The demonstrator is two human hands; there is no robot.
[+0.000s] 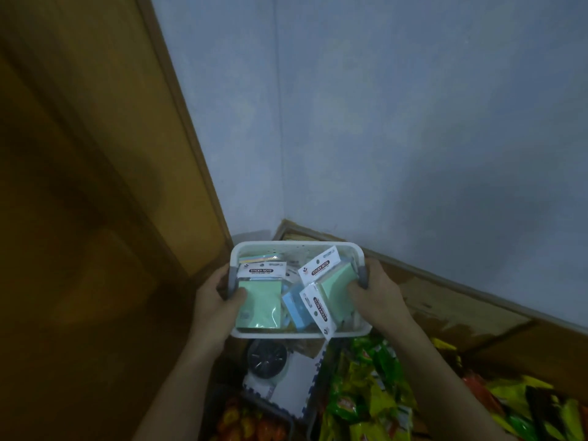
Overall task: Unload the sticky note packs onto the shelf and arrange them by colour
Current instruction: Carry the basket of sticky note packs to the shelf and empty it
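Left hand (213, 302) and right hand (380, 299) each have a closed grip on a side handle of the white basket (296, 246), with the sticky note packs (259, 308) heaped inside between them, equally near both.

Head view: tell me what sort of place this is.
Probably a small shop or its stockroom: bright snack packets lie piled below, and the white basket holds sticky note packs with retail hang-tags.
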